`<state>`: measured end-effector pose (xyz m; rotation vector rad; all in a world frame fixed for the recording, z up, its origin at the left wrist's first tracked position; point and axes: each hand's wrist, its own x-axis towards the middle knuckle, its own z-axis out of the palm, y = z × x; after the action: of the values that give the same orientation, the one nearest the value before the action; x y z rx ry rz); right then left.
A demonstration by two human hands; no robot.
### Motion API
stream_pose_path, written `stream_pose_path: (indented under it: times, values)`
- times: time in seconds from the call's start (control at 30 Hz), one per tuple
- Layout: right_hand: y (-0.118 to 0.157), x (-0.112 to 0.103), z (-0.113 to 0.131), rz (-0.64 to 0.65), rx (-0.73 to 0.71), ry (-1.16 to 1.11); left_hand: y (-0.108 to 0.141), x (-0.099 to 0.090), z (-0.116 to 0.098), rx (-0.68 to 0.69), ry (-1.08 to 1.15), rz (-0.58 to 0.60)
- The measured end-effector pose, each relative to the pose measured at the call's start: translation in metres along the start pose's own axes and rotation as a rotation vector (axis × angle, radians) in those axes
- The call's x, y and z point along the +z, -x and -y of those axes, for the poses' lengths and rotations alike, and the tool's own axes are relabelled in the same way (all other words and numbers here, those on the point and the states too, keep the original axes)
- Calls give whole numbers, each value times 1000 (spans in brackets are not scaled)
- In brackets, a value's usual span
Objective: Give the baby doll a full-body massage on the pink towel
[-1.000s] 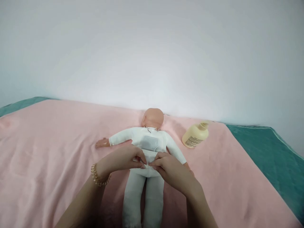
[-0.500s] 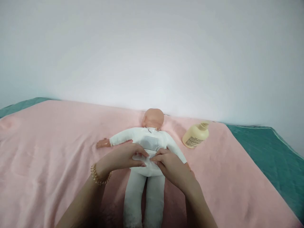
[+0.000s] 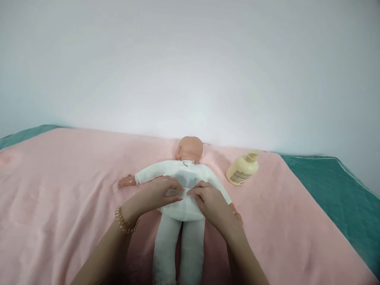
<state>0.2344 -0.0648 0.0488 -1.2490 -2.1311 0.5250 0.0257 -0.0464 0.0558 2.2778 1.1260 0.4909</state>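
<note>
A doll (image 3: 186,209) with a white cloth body lies face down, its arms spread and the back of its bald head towards the wall. A grey rectangular patch (image 3: 186,179) shows on its upper back. My left hand (image 3: 168,190), with a beaded bracelet at the wrist, rests on the left of its lower back, thumb and fingers apart. On the other side of the lower back lies my right hand (image 3: 206,198), its fingers bent and fingertips against the white cloth. A small gap separates the two hands below the patch.
A pale yellow pump bottle (image 3: 242,169) stands right of the doll's shoulder, close to its arm. Pink cloth (image 3: 89,166) lies under everything, with green fabric (image 3: 323,186) showing at both sides. A plain white wall (image 3: 190,67) rises behind.
My fingertips have moved slightly up the doll's lower back, towards the grey patch. The view has shifted a little; the doll and the bottle keep their places.
</note>
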Motion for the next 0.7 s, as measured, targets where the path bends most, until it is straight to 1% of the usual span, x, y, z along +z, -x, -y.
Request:
stream_pose_path:
  times: [0.1,0.2,0.27,0.33,0.37,0.43,0.5,0.57,0.63,0.7]
  values:
    - [-4,1,-2,83,33,55,-2,3,3,-5,9,-22]
    - [-7,6,-5,131,42,79,-5,8,9,-19,42,-45]
    - [-8,9,-7,151,56,97,-6,9,11,-23,69,-48]
    - [-10,10,-9,137,73,100,-9,9,11,-26,93,-69]
    - [-12,11,-11,112,76,92,-10,9,11,-31,106,-89]
    - [-15,13,-14,7,68,61,-14,9,12,-54,139,-156]
    - [-18,18,-19,-138,45,21,-18,10,15,-76,161,-273]
    - [-21,24,-25,-254,22,-17,-22,14,20,-65,147,-424]
    - [-23,31,-30,-289,1,-47,-25,20,25,-14,96,-544]
    - [-24,36,-35,-265,-5,-62,-27,26,29,25,24,-573]
